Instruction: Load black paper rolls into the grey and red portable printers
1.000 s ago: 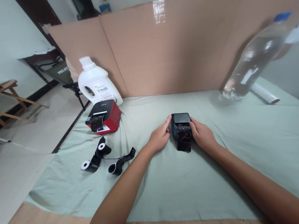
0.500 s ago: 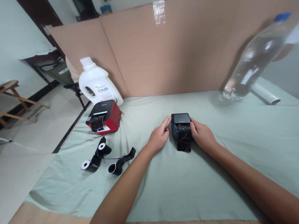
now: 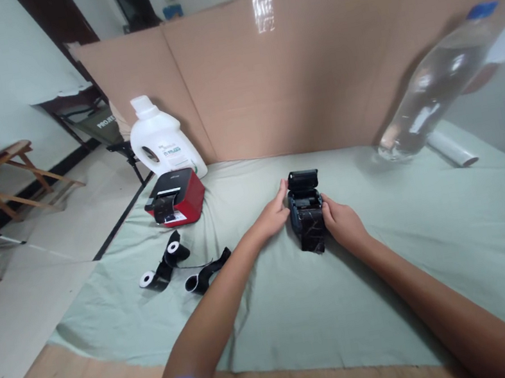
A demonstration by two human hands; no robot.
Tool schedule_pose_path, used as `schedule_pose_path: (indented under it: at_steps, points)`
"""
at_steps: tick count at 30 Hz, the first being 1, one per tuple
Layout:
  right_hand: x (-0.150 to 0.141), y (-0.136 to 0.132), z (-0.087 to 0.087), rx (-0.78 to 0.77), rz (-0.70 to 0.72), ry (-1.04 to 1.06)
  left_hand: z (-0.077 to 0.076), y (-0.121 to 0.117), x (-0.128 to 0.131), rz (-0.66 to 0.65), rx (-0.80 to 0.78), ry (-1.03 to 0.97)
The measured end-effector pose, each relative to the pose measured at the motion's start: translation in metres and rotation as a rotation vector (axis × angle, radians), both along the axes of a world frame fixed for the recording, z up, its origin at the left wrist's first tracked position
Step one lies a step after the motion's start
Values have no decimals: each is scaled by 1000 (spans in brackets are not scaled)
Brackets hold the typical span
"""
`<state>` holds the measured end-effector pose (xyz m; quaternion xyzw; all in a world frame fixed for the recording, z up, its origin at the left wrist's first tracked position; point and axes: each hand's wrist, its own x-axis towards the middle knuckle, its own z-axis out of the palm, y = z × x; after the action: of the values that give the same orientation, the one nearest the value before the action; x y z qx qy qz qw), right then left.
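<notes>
A small black receipt printer (image 3: 304,202) sits upright on the green cloth in front of me. Its lid (image 3: 303,179) is flipped up and back, and a black strip of paper (image 3: 311,231) hangs down its front. My left hand (image 3: 275,212) is against the printer's left side, with a finger up by the lid's edge. On the opposite side, my right hand (image 3: 342,220) grips the body, thumb towards me; its other fingers are partly hidden. Black paper rolls (image 3: 163,268) lie to the left, and another unwound roll (image 3: 205,275) is partly behind my left forearm.
Behind the rolls stands a red and black printer (image 3: 180,196), in front of a white jug (image 3: 162,136). A cardboard panel (image 3: 283,86) closes off the back. At right, a large clear bottle (image 3: 435,88) leans beside a pale tube (image 3: 453,148).
The black printer's lid has gone from closed to raised. My left hand has shifted slightly up and right along its side, while my right hand keeps its grip. The view has tilted slightly.
</notes>
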<state>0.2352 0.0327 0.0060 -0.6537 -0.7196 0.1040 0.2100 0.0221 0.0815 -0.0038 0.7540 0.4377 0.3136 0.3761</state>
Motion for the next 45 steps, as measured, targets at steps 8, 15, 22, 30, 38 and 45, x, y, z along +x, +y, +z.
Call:
schedule_pose_path:
  at_steps: [8, 15, 22, 30, 38, 45]
  points:
    - [2, -1, -1, 3, 9, 46, 2, -7, 0, 68, 120, 346]
    - [4, -4, -5, 25, 2, 86, -5, -32, -3, 85, 249, 547]
    - [10, -8, -11, 111, 51, 250, 1, -58, 4, 119, 274, 638]
    - [6, 47, 41, 39, 187, 17, 0, -73, 8, 130, 318, 665]
    - [8, 114, 93, -564, 473, -80, 0, -72, 4, 118, 343, 639]
    - [-12, 108, 75, -435, 563, -305, 1, -72, 4, 122, 353, 633]
